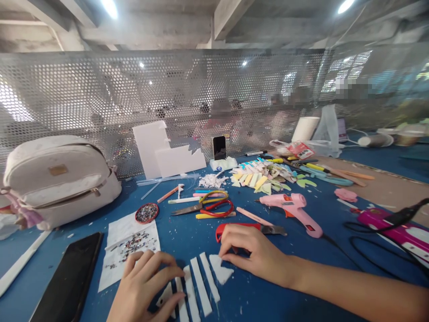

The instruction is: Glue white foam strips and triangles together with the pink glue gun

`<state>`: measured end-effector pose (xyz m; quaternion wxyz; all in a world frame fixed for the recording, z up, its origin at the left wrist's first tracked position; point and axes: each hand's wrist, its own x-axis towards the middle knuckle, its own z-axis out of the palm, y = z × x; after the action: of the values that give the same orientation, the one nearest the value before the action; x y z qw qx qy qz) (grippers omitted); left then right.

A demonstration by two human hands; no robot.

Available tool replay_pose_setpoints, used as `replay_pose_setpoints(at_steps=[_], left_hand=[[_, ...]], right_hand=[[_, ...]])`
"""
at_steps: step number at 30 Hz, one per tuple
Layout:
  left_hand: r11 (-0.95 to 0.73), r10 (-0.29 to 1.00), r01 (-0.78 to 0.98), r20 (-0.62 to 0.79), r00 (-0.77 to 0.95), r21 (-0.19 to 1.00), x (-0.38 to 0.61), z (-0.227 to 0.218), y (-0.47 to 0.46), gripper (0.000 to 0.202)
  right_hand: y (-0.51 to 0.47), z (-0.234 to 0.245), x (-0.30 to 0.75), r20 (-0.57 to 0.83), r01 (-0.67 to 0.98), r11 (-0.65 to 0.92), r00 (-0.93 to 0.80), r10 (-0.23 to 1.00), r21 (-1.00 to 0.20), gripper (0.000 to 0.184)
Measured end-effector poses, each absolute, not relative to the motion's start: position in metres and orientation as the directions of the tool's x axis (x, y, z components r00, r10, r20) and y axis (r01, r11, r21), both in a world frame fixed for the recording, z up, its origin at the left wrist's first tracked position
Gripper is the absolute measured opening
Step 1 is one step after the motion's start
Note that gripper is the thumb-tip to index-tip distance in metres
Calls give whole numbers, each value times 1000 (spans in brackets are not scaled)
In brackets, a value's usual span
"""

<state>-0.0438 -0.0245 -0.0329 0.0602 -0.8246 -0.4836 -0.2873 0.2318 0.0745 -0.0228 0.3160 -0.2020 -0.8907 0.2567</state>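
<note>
Several white foam-like strips (200, 286) lie side by side on the blue table between my hands. At their left, my left hand (147, 286) has its thumb and fingers apart, the tips touching the leftmost strips. A small white piece (165, 298) shows partly under that hand. My right hand (250, 251) has curled fingers, thumb and index pressed together at the upper corner of a wider, irregular white piece (221, 269). Just behind its knuckles lies a red-handled tool (261, 227) with a grey metal end, partly covered by the hand.
Scissors (201, 208), a pink glue gun (291, 206) and a pile of paper strips (261, 174) lie beyond. At left are a phone (70, 277), a paper sheet (109, 264) with beads, a red-rimmed dish (146, 213) and a backpack (60, 174). A magenta device (395, 232) with black cord sits right.
</note>
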Motion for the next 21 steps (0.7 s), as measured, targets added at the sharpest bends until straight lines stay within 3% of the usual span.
replay_pose_setpoints(at_steps=[5, 9, 17, 21], left_hand=[[-517, 787, 842, 474, 395, 155, -45, -30, -26, 2], [-531, 778, 836, 471, 417, 137, -47, -31, -27, 11], [-503, 787, 852, 486, 380, 147, -47, -35, -23, 3], [-507, 791, 848, 476, 384, 157, -45, -33, -23, 11]], right_hand=[[75, -21, 231, 470, 185, 788, -715, 518, -587, 22], [75, -21, 231, 465, 193, 785, -713, 525, -589, 23], [76, -23, 232, 461, 190, 777, -711, 530, -600, 21], [76, -23, 232, 463, 188, 774, -707, 534, -605, 20]])
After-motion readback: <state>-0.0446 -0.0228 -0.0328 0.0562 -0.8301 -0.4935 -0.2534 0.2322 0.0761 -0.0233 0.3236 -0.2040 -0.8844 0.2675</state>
